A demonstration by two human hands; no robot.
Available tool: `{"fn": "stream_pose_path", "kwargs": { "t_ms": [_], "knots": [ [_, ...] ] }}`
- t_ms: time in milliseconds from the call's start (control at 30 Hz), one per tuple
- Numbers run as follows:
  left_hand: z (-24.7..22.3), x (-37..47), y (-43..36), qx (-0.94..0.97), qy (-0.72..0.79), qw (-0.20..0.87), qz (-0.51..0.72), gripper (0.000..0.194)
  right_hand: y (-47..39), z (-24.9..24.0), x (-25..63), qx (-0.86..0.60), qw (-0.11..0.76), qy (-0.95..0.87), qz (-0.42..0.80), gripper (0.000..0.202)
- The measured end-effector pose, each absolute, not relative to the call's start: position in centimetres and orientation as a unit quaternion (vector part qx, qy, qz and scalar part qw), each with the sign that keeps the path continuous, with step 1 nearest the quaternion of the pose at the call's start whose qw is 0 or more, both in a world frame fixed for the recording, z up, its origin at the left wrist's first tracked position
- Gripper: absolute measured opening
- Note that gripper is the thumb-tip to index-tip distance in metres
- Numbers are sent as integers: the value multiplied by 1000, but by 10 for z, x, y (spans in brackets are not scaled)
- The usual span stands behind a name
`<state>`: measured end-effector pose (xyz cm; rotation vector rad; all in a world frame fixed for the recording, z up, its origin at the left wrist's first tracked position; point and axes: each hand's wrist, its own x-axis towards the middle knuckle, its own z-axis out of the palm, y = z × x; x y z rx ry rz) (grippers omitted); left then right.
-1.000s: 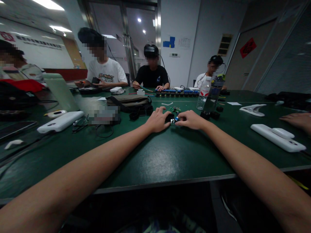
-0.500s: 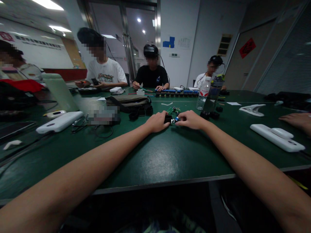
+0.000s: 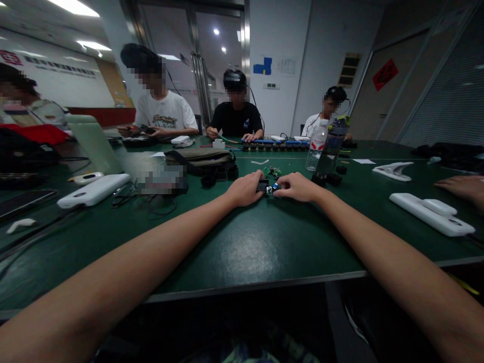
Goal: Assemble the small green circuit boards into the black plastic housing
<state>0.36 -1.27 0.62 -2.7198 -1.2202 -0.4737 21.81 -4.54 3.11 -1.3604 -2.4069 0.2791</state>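
Observation:
My left hand (image 3: 246,189) is closed round a small black case (image 3: 262,186) above the green table (image 3: 242,242). Facing it, my right hand (image 3: 297,187) pinches a small blue part (image 3: 276,186). Between the two hands, a small white-and-dark piece (image 3: 269,190) sits against the blue part; how they are joined is too small to tell. Just beyond my hands lies a loose pile of green circuit boards (image 3: 273,172).
A clear bottle (image 3: 316,146) and a dark bottle (image 3: 333,146) stand right of the boards. Left are a bag (image 3: 202,160), a white power bank (image 3: 94,190) and a green cup (image 3: 93,143). White devices (image 3: 431,214) and another person's hand (image 3: 461,190) are at right.
My left hand has shifted slightly and the black case is turned, showing more of its flat side. My right hand has barely moved.

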Motion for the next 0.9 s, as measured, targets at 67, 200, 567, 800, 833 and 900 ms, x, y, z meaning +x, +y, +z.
{"fn": "stream_pose_path", "kwargs": {
  "t_ms": [67,200,567,800,833,900],
  "knots": [
    [6,4,-12,-901,-401,62,-156,35,-45,31,218,-483,178,-852,99,25],
    [5,4,-11,-900,-403,64,-154,36,-45,30,218,-489,175,-849,102,24],
    [6,4,-12,-900,-403,67,-154,38,-45,30,217,-488,162,-852,100,25],
    [6,4,-13,-901,-400,59,-158,38,-46,31,217,-481,157,-857,100,23],
    [6,4,-13,-901,-400,58,-159,38,-45,31,217,-480,157,-857,101,23],
    [6,3,-13,-900,-402,58,-162,38,-45,30,218,-477,158,-859,102,23]
  ]
}}
